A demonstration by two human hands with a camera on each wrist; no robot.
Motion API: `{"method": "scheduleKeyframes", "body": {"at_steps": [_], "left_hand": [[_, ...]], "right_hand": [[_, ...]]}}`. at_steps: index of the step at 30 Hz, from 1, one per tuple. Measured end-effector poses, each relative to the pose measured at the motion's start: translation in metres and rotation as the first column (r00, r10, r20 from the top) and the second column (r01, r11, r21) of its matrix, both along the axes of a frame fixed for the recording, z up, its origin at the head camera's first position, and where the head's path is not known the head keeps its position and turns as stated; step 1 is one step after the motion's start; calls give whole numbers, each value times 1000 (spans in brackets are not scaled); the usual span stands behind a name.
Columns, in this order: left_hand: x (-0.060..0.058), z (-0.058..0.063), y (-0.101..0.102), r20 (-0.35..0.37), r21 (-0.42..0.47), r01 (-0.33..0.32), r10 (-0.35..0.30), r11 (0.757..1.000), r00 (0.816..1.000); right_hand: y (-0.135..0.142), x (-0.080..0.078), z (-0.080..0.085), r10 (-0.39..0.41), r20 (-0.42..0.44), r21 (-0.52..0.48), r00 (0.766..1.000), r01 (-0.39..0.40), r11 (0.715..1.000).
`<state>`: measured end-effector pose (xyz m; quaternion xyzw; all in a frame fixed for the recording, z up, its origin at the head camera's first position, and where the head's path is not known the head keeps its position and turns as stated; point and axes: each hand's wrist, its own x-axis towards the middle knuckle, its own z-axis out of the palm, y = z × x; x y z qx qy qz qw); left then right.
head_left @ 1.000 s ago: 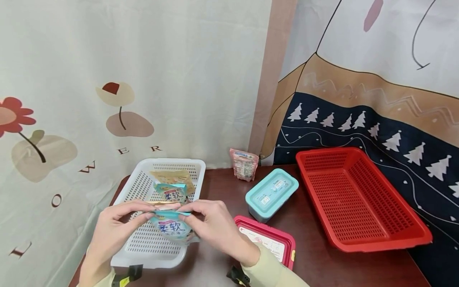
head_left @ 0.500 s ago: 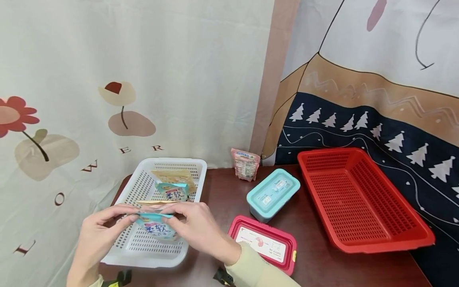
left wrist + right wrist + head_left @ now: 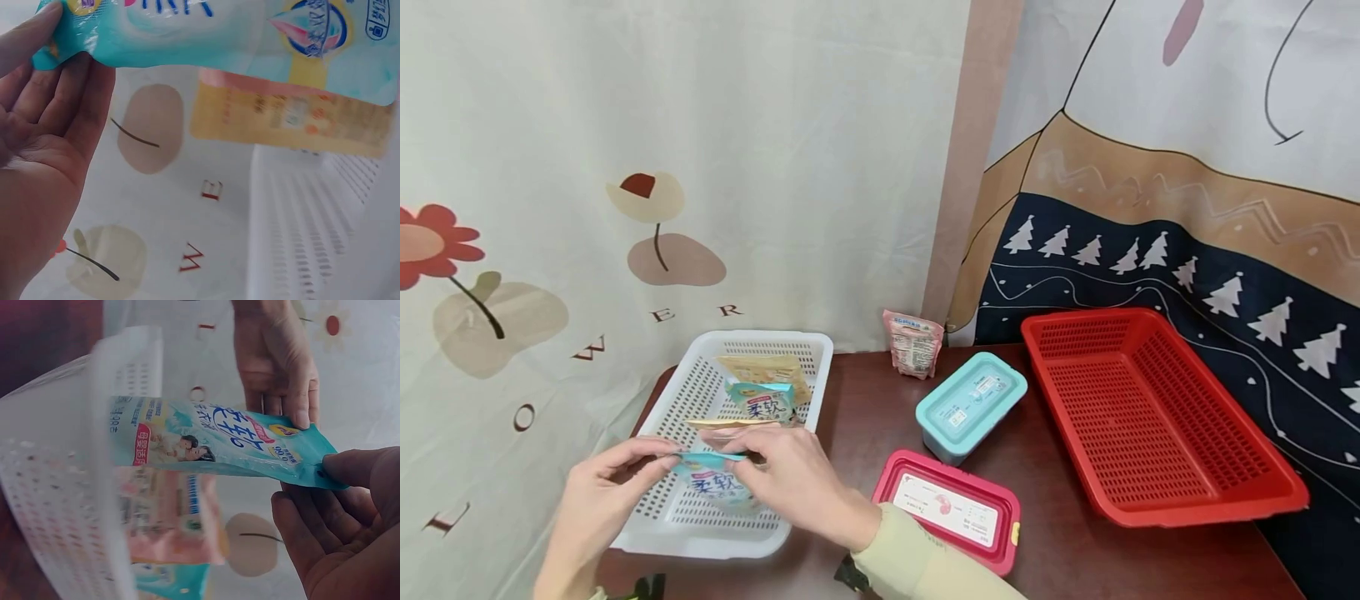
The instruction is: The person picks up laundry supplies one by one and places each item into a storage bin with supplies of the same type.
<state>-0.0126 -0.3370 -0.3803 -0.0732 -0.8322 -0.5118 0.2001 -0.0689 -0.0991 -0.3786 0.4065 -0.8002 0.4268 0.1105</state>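
Note:
My left hand (image 3: 602, 492) pinches one top corner of a teal laundry detergent pouch (image 3: 715, 487). The other top corner is pinched by my right hand (image 3: 797, 483), thumb on the front in the right wrist view. The pouch hangs upright at the near end of a white slotted basket (image 3: 700, 548); its bottom reaches below the rim, though contact with the floor cannot be told. Behind it in the basket stand a pink pouch (image 3: 169, 519) with a tan top, another teal pouch (image 3: 765, 406), and a tan pouch (image 3: 767, 367) at the back.
Right of the basket, a pink pouch (image 3: 913, 346) stands by the curtain. A light-blue lidded box (image 3: 970, 408) and a magenta lidded box (image 3: 951, 508) sit mid-table. At the right is a large red basket (image 3: 1138, 417).
Both hands have carried the teal detergent pouch left and slightly nearer, away from the pink pouch behind it. Both still pinch its top corners.

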Motion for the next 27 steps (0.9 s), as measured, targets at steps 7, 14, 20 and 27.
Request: {"method": "scheduleKeyframes", "body": {"at_steps": [7,14,20,27], "left_hand": [[-6,-18,-2,63,-187,-29,42,982,997],[-12,-27,-5,65,-313,-45,69,949,995],[-16,-29,-5,66,-447,-73,114,891,991],[-20,-31,-6,30,-505,-82,112,859,993]], "right_hand": [[-4,-6,-24,-85,2,101,996,84,991],[-8,-10,-40,-108,-75,165,991,119,979],[-10,-9,-49,-129,-136,230,982,158,960],[-11,-7,-53,-133,-178,265,975,178,948]]}}
